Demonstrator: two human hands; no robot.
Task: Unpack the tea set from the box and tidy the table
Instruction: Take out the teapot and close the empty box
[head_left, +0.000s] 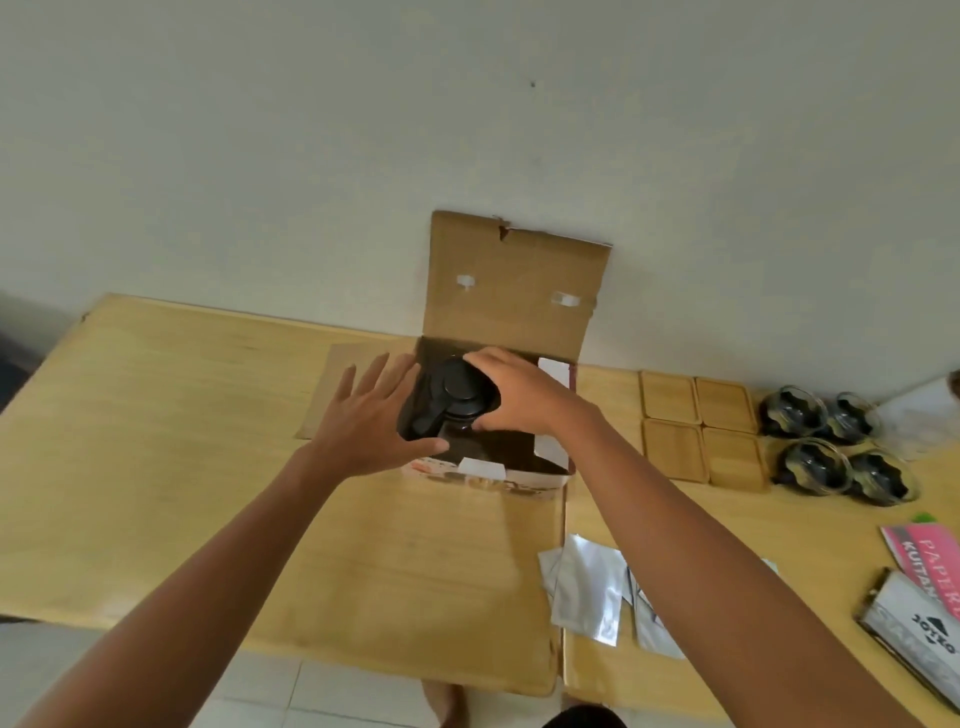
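An open cardboard box (511, 291) stands at the back of the wooden table (182, 415), its lid flap upright against the wall. A black teapot (457, 400) with a round black lid sits in the box opening. My right hand (519, 395) grips the pot's right side and lid. Fingers spread, my left hand (371, 415) is open at the pot's left side, its thumb by the base. To the right lie several wooden coasters (701, 431) and several dark glass cups (831, 447).
Silver foil packets (592, 592) lie at the front of the table near my right forearm. A pink booklet (930, 561) and a grey printed package (914, 634) sit at the right edge. A flat cardboard sheet (332, 384) lies left of the box.
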